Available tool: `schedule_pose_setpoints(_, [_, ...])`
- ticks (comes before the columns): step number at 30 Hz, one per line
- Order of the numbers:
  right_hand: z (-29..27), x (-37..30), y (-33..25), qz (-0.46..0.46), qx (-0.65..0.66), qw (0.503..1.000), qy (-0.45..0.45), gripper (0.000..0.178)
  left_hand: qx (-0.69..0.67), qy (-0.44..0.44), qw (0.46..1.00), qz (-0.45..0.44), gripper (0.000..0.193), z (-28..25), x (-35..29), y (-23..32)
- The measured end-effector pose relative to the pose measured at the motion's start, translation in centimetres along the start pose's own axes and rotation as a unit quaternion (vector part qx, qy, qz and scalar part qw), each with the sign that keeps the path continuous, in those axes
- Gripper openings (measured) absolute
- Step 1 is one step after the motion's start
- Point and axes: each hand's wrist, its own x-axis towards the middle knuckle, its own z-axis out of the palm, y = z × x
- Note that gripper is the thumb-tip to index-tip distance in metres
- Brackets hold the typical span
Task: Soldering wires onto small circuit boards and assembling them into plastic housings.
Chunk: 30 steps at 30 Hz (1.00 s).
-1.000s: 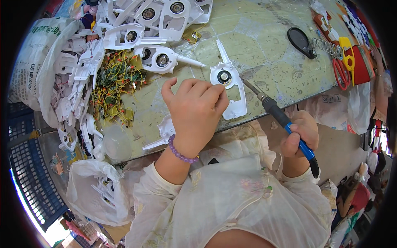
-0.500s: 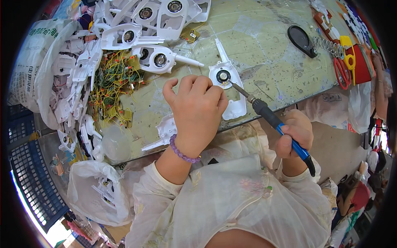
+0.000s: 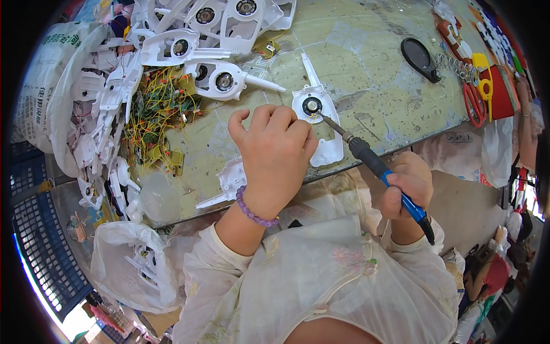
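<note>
The right hand grips a soldering iron, tip at the near right of a round speaker; the left hand curls, its hold unclear.

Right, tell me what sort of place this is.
Probably an assembly workshop: the right hand holds what looks like a soldering iron, and similar white plastic parts and tangled, wired circuit boards lie heaped on the worktable.

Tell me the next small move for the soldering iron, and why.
Probably hold the soldering iron steady briefly in the right hand: its tip appears to meet the lower-right edge of the round speaker in the white plastic housing, with the left hand close beside.
</note>
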Motion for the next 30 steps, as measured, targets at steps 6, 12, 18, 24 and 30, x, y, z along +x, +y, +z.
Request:
schedule_pose_setpoints(6, [0.0, -0.1, 0.0, -0.004, -0.009, 1.0, -0.002, 0.015, -0.001, -0.001, 1.0, -0.001, 0.008, 0.1, 0.0, 0.0])
schedule_pose_setpoints(12, [-0.1, 0.1, -0.1, -0.011, -0.013, 1.0, -0.01, 0.015, 0.0, -0.004, 1.0, -0.003, 0.008, 0.1, 0.0, 0.1])
schedule_pose_setpoints(18, [-0.1, 0.2, -0.1, -0.009, -0.008, 1.0, -0.011, 0.015, -0.001, -0.004, 1.0, -0.005, 0.008, 0.1, 0.0, 0.1])
schedule_pose_setpoints(24, [-0.3, 1.2, -0.5, -0.019, -0.019, 0.999, -0.032, 0.016, -0.003, -0.005, 1.0, -0.009, 0.008, 0.1, -0.1, 0.1])
schedule_pose_setpoints(30, [-0.4, 1.3, -0.3, -0.037, -0.026, 0.998, -0.038, 0.017, -0.003, -0.002, 1.0, -0.013, 0.008, 0.2, -0.2, 0.0])
